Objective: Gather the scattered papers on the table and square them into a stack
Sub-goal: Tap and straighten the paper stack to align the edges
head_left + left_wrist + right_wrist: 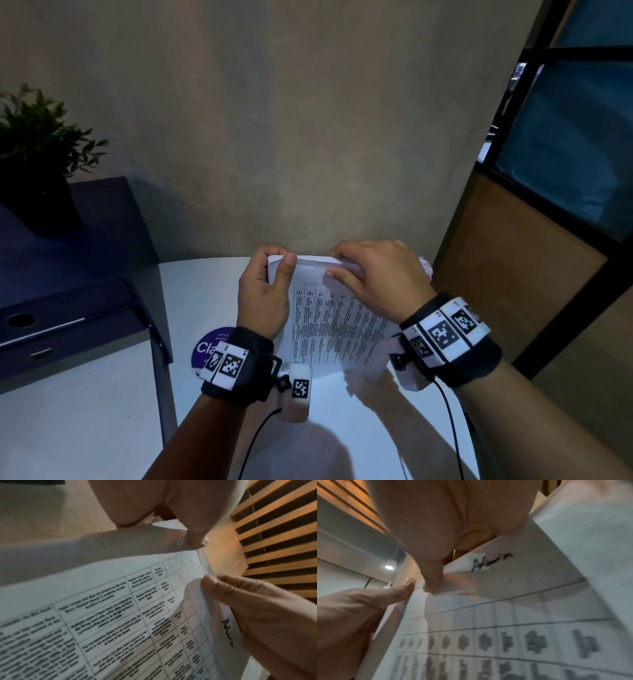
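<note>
Far left is a plant (34,137) on a dark cabinet (85,257), not our concern. Next comes our left hand (263,294), its fingers (286,270) clamped on the top left corner of the papers (335,325). The bundle stands tilted between both hands over the white tabletop (342,428), long axis running from that top edge down toward us. We can't tell if the bottom edge touches down. Our right hand (380,281) pinches the top edge further right. Sheets poke out unevenly at the far right corner, so we reckon tapping the lower edge straight down comes next.
</note>
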Demonstrator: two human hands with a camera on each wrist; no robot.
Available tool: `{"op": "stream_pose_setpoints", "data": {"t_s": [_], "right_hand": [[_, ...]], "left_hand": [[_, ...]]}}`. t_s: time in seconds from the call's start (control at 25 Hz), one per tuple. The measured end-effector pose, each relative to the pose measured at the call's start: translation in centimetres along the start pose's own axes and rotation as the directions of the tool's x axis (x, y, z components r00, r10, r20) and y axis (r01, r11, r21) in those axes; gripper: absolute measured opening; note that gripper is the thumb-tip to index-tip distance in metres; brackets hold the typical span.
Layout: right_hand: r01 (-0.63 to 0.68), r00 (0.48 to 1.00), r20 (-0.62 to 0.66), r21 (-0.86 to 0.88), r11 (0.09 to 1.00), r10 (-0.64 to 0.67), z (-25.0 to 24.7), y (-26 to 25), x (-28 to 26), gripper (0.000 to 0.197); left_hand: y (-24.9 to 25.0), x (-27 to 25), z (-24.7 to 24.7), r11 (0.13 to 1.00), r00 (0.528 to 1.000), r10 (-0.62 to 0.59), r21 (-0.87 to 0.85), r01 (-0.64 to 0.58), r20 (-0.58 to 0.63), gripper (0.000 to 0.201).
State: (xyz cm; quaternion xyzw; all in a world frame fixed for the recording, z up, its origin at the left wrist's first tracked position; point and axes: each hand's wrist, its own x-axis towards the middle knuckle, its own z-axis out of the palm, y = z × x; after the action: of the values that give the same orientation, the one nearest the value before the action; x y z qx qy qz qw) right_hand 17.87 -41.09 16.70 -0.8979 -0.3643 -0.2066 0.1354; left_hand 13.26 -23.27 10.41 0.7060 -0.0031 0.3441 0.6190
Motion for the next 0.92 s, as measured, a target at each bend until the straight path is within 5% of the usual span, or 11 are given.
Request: {"op": "stream_pose_setpoints", "data": {"t_s": [0.12, 0.2, 0.32, 0.44, 0.52, 0.68, 0.92], "right_hand": [[-0.108, 0.991, -0.071, 0.047, 0.993, 0.112, -1.3, 3.4, -1.9, 0.029], [-0.227, 0.966, -0.053, 0.304, 0.925, 0.254, -1.6, 5.5, -3.3, 0.017], [-0.258, 0.907, -0.027, 0.754, 0.605, 0.420, 0.3, 6.0, -4.2, 0.005], [-0.174, 0.829, -0.052, 0.923, 0.344, 0.557, 2.8, 5.6, -4.5, 0.011], [-0.166, 0.801, -0.018, 0.954, 0.251, 0.598, 3.8, 5.7, -4.6, 0.012], [-0.176, 0.796, -0.061, 0.928, 0.327, 0.602, 4.1, 5.0, -4.3, 0.012], [-0.186, 0.751, -0.124, 0.903, 0.388, 0.649, 5.1, 4.1, -4.5, 0.017]], "left_hand": [[-0.2, 0.1, -0.1, 1.000, 1.000, 0.018, 0.024, -0.018, -0.023, 0.007], [0.0, 0.2, -0.2, 1.000, 0.999, 0.019, 0.017, -0.018, -0.026, 0.007], [-0.5, 0.2, -0.1, 0.999, 1.000, -0.017, -0.028, 0.017, -0.007, 0.007], [-1.3, -0.1, -0.1, 0.994, 0.996, -0.076, -0.074, 0.079, 0.049, 0.022], [-1.5, -0.2, -0.2, 0.988, 0.991, -0.123, -0.091, 0.127, 0.052, 0.030], [-2.1, 0.0, 0.4, 0.966, 0.985, -0.169, -0.202, 0.158, -0.036, 0.022], [-1.7, -0.1, 1.5, 0.939, 0.967, -0.253, -0.249, 0.237, -0.037, 0.046]]}}
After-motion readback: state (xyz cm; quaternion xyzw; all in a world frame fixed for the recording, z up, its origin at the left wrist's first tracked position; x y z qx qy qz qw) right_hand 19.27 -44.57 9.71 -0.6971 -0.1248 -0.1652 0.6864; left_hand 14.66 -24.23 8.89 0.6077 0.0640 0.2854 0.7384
